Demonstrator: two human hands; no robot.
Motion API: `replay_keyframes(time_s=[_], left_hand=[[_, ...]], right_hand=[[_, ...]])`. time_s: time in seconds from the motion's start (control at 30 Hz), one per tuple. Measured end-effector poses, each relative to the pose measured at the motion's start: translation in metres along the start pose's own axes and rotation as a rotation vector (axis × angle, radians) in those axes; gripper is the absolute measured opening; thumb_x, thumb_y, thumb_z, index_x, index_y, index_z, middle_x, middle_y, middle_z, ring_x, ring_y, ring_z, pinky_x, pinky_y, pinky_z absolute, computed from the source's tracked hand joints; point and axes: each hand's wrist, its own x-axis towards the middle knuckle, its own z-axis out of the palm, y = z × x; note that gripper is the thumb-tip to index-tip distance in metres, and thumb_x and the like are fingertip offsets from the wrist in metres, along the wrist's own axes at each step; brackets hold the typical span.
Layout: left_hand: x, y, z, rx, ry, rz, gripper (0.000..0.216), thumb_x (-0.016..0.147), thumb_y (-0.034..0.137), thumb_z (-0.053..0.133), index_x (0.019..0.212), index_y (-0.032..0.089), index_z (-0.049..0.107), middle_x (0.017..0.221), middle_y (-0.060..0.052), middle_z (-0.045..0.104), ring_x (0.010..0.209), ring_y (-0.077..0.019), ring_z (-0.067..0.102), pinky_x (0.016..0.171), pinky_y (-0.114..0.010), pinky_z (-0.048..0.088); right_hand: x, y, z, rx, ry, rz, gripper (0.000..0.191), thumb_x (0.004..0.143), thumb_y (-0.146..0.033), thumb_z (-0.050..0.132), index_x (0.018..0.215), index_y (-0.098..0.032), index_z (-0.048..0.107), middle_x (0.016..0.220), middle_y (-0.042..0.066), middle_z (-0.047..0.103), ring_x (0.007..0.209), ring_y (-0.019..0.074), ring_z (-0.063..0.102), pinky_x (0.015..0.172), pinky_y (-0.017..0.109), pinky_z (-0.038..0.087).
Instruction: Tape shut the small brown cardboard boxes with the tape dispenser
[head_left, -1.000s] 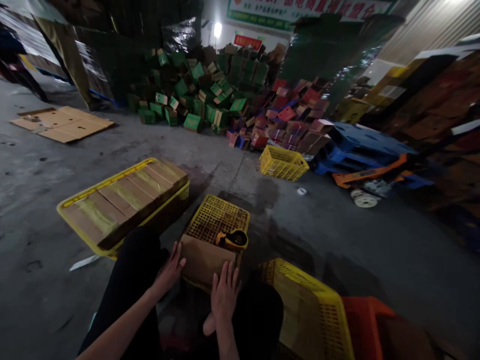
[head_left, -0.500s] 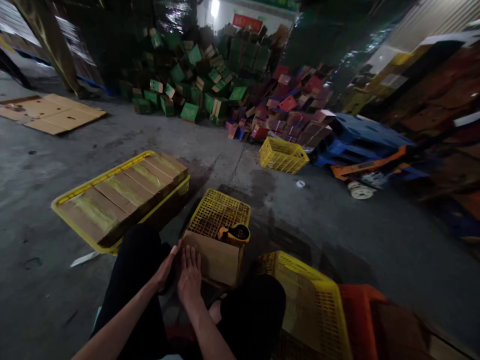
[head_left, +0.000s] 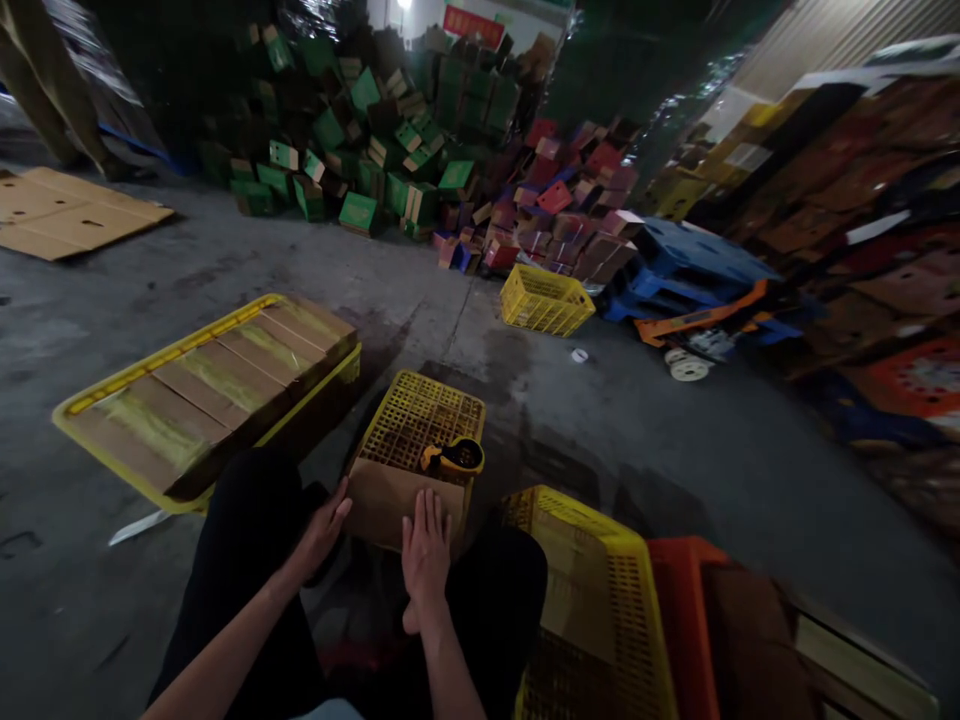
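In front of my knees a brown cardboard box (head_left: pixel 379 495) rests on the near part of a yellow plastic crate (head_left: pixel 412 405) whose grid surface faces up. My right hand (head_left: pixel 427 548) lies with fingers stretched out flat on the cardboard, right of its middle. At the box's left end is my left hand (head_left: pixel 324 527), fingers extended along the edge rather than wrapped round it. Just beyond the box, a yellow and black tape dispenser (head_left: pixel 457 456) sits on the crate's right side. The lower part of the box is hidden by my right hand and knee.
To the left stands a yellow crate (head_left: pixel 161 490) packed with taped cartons (head_left: pixel 217 380). Another yellow crate (head_left: pixel 637 600) holding cardboard is at my right, beside an orange crate (head_left: pixel 675 590). Farther off are piled green boxes (head_left: pixel 358 212), an orange pallet jack (head_left: pixel 697 315) and a person's legs (head_left: pixel 56 90).
My right hand has slid rightward across the cardboard, from near its left end to right of its middle. My left hand stays by the left edge. The whole view has shifted slightly.
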Motion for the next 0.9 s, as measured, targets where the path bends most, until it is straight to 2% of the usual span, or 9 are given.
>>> replay_keyframes(time_s=[0.13, 0.2, 0.23, 0.3, 0.4, 0.5, 0.67, 0.8, 0.9], left_hand=[[-0.004, 0.014, 0.018, 0.407, 0.074, 0.224, 0.065, 0.1, 0.039, 0.043, 0.158, 0.012, 0.03, 0.165, -0.014, 0.023, 0.154, -0.0298, 0.015, 0.124, -0.051, 0.017], [-0.005, 0.026, 0.033, 0.558, -0.002, 0.378, 0.062, 0.1, 0.03, 0.043, 0.159, 0.017, 0.028, 0.166, -0.012, 0.023, 0.155, -0.0289, 0.013, 0.123, -0.053, 0.019], [-0.004, 0.032, 0.041, 0.619, -0.081, 0.447, 0.06, 0.1, 0.027, 0.043, 0.159, 0.021, 0.029, 0.166, -0.009, 0.025, 0.154, -0.0273, 0.016, 0.123, -0.052, 0.021], [0.0, 0.04, 0.054, 0.721, -0.142, 0.489, 0.056, 0.1, 0.025, 0.044, 0.156, 0.03, 0.036, 0.164, -0.004, 0.029, 0.153, -0.0259, 0.024, 0.123, -0.053, 0.022], [0.01, 0.041, 0.061, 0.803, -0.132, 0.473, 0.059, 0.099, 0.027, 0.049, 0.156, 0.032, 0.034, 0.165, -0.002, 0.027, 0.152, -0.0262, 0.025, 0.121, -0.053, 0.026], [0.017, 0.032, 0.053, 0.812, -0.069, 0.426, 0.065, 0.098, 0.029, 0.051, 0.159, 0.03, 0.028, 0.166, -0.002, 0.023, 0.153, -0.0269, 0.023, 0.122, -0.052, 0.026], [0.021, 0.025, 0.039, 0.724, 0.046, 0.271, 0.065, 0.099, 0.03, 0.045, 0.161, 0.027, 0.024, 0.168, -0.001, 0.015, 0.155, -0.0269, 0.011, 0.124, -0.05, 0.021], [0.023, 0.028, 0.038, 0.589, 0.026, 0.189, 0.07, 0.099, 0.034, 0.042, 0.162, 0.022, 0.016, 0.168, -0.002, 0.002, 0.156, -0.0265, 0.001, 0.125, -0.047, 0.018], [0.025, 0.032, 0.037, 0.52, -0.005, 0.142, 0.072, 0.099, 0.039, 0.042, 0.163, 0.022, 0.013, 0.168, -0.002, 0.001, 0.156, -0.0256, 0.002, 0.126, -0.046, 0.016]], right_hand=[[-0.001, 0.005, 0.006, -0.024, 0.011, 0.0, 0.057, 0.107, -0.04, 0.028, 0.157, -0.014, 0.032, 0.162, 0.012, 0.034, 0.15, 0.0279, 0.03, 0.12, 0.054, 0.027], [-0.001, 0.007, 0.008, -0.015, 0.016, -0.021, 0.056, 0.107, -0.039, 0.025, 0.158, -0.015, 0.031, 0.162, 0.012, 0.033, 0.151, 0.0271, 0.028, 0.119, 0.053, 0.028], [-0.001, 0.009, 0.009, -0.009, 0.013, -0.042, 0.056, 0.107, -0.038, 0.023, 0.158, -0.015, 0.03, 0.162, 0.011, 0.033, 0.151, 0.0264, 0.028, 0.119, 0.052, 0.028], [-0.002, 0.019, 0.008, -0.004, 0.001, -0.078, 0.058, 0.107, -0.042, 0.022, 0.158, -0.017, 0.03, 0.162, 0.01, 0.033, 0.15, 0.0263, 0.03, 0.119, 0.052, 0.029], [-0.003, 0.042, 0.007, 0.001, 0.036, -0.035, 0.065, 0.104, -0.053, 0.023, 0.158, -0.017, 0.033, 0.161, 0.012, 0.036, 0.148, 0.0308, 0.034, 0.117, 0.056, 0.03], [-0.003, 0.066, 0.009, 0.064, 0.113, 0.038, 0.073, 0.103, -0.058, 0.018, 0.157, -0.011, 0.034, 0.159, 0.017, 0.038, 0.147, 0.0352, 0.034, 0.113, 0.058, 0.035], [0.003, 0.089, 0.025, 0.348, 0.196, 0.117, 0.084, 0.099, -0.066, 0.018, 0.151, -0.004, 0.042, 0.154, 0.022, 0.043, 0.143, 0.0338, 0.042, 0.114, 0.051, 0.039], [0.014, 0.1, 0.035, 0.539, 0.113, 0.305, 0.107, 0.09, -0.082, 0.013, 0.151, 0.002, 0.039, 0.152, 0.026, 0.044, 0.14, 0.0348, 0.046, 0.115, 0.048, 0.039], [0.02, 0.105, 0.032, 0.616, 0.016, 0.441, 0.118, 0.082, -0.089, 0.01, 0.153, 0.001, 0.036, 0.153, 0.025, 0.043, 0.14, 0.0357, 0.046, 0.116, 0.047, 0.038]])
